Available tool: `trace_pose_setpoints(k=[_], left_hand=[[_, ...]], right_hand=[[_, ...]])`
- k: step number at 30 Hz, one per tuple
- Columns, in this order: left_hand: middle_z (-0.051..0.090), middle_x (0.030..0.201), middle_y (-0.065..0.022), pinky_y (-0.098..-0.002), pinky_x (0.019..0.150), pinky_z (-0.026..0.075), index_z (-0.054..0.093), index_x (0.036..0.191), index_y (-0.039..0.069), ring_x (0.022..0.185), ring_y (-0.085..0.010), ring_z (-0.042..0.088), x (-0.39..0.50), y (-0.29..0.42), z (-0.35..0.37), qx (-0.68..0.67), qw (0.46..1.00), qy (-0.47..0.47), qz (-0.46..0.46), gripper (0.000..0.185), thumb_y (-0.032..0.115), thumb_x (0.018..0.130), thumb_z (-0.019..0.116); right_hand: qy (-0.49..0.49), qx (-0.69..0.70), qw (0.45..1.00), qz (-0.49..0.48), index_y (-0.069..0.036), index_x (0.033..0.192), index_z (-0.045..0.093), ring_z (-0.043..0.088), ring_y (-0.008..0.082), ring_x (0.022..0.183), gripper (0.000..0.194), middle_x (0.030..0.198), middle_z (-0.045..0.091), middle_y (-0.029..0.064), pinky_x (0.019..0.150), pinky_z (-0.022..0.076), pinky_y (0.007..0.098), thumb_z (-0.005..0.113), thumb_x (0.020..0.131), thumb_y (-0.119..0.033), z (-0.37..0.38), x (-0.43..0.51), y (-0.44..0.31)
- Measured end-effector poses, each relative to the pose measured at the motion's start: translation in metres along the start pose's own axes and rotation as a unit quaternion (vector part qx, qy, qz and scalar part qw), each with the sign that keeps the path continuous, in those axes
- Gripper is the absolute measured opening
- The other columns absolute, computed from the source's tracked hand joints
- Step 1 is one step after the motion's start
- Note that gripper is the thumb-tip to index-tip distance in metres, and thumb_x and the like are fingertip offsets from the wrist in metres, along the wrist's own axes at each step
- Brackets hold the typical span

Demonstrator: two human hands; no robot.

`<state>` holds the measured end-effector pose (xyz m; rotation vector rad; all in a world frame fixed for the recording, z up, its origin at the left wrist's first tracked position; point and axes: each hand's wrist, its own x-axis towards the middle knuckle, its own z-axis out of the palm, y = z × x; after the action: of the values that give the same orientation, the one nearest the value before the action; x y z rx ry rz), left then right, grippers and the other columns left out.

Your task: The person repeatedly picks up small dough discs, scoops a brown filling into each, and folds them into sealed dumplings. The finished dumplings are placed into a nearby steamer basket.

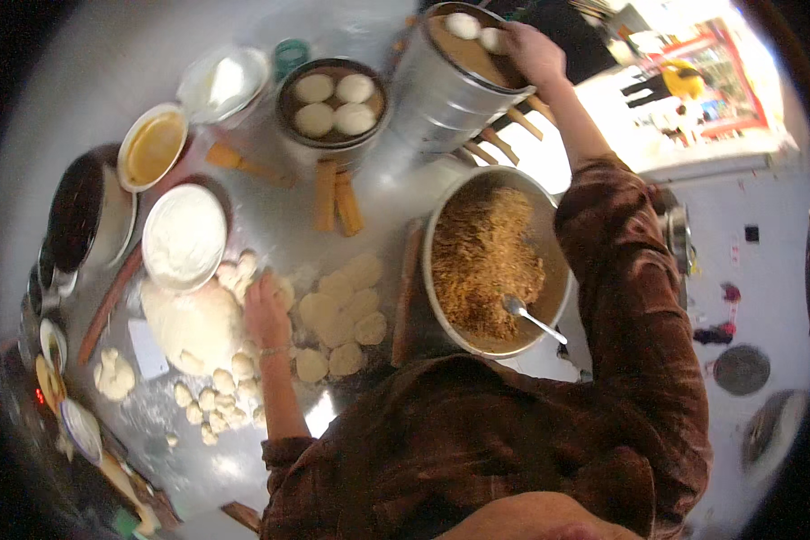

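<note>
My right hand (533, 54) reaches to the upper right, its fingers at a white dough bun (493, 40) on the top tier of a tall metal steamer stack (439, 101). A second bun (462, 25) sits beside it there. My left hand (268, 314) is low over the floured metal table, by a pale dough round (283, 291) and some dough lumps (237, 273); its fingertips are blurred. Flattened dough wrappers (337, 307) lie in an overlapping group to its right. A large dough mass (192, 324) and several small dough pieces (219, 405) lie to its left.
A big metal bowl of chopped filling (486, 256) with a spoon (534, 320) stands near my right arm. A shorter steamer (334, 108) holds several buns. Bowls of flour (183, 236) and yellowish liquid (152, 152) stand left. Wooden handles (337, 199) jut from the shorter steamer.
</note>
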<state>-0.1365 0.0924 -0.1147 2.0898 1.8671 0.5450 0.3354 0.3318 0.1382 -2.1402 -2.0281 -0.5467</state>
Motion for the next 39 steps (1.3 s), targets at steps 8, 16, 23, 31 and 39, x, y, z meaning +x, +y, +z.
trace_pose_setpoints(k=[8, 16, 23, 31, 39], left_hand=[[0.050, 0.093, -0.0127, -0.0404, 0.076, 0.042, 0.052, 0.100, 0.003, 0.088, -0.0311, 0.050, -0.006, -0.006, -0.008, -0.020, 1.000, -0.006, -0.013, 0.029, 0.006, 0.073, 0.061], [0.051, 0.074, -0.0056, -0.0295, 0.059, 0.043, 0.051, 0.096, 0.002, 0.063, -0.0195, 0.049, -0.027, 0.013, -0.028, -0.213, 0.966, 0.021, -0.143, 0.022, 0.008, 0.078, 0.062], [0.053, 0.080, 0.0001, -0.0193, 0.058, 0.039, 0.051, 0.100, 0.000, 0.068, -0.0054, 0.046, -0.049, 0.107, -0.051, -0.618, 0.766, -0.035, -0.172, 0.022, 0.012, 0.083, 0.060], [0.057, 0.098, -0.0048, -0.0258, 0.070, 0.048, 0.048, 0.112, 0.001, 0.086, -0.0138, 0.056, -0.079, 0.165, -0.066, -0.707, 0.670, -0.117, -0.192, 0.029, 0.015, 0.087, 0.053], [0.057, 0.102, -0.0052, -0.0287, 0.073, 0.051, 0.049, 0.112, 0.001, 0.089, -0.0161, 0.058, -0.100, 0.186, -0.073, -0.762, 0.599, -0.167, -0.180, 0.029, 0.019, 0.089, 0.052]], right_hand=[[0.057, 0.033, 0.998, -0.019, -0.018, 0.104, 0.060, 0.060, 0.0277, 0.088, 0.025, 0.096, 0.059, 0.0081, 0.072, 0.0495, 0.0398, 0.048, 0.085, -0.029, -0.035, -0.031, -0.020], [-0.060, 0.361, 0.918, -0.155, -0.008, 0.104, 0.060, 0.061, 0.0205, 0.086, 0.025, 0.097, 0.061, 0.0111, 0.075, 0.0499, 0.0337, 0.048, 0.088, -0.024, -0.047, -0.153, -0.091], [-0.382, 0.566, 0.727, -0.073, -0.002, 0.110, 0.053, 0.060, 0.0189, 0.081, 0.034, 0.091, 0.061, 0.0119, 0.070, 0.0499, 0.0331, 0.049, 0.090, -0.030, -0.032, -0.293, -0.180], [-0.324, 0.618, 0.716, 0.029, 0.000, 0.098, 0.056, 0.061, 0.0175, 0.064, 0.030, 0.079, 0.062, 0.0111, 0.054, 0.0496, 0.0303, 0.059, 0.084, -0.027, -0.050, -0.332, -0.171], [-0.201, 0.542, 0.812, -0.078, -0.003, 0.092, 0.055, 0.060, 0.0221, 0.063, 0.023, 0.075, 0.061, 0.0138, 0.057, 0.0463, 0.0332, 0.061, 0.081, -0.022, -0.070, -0.352, -0.157]])
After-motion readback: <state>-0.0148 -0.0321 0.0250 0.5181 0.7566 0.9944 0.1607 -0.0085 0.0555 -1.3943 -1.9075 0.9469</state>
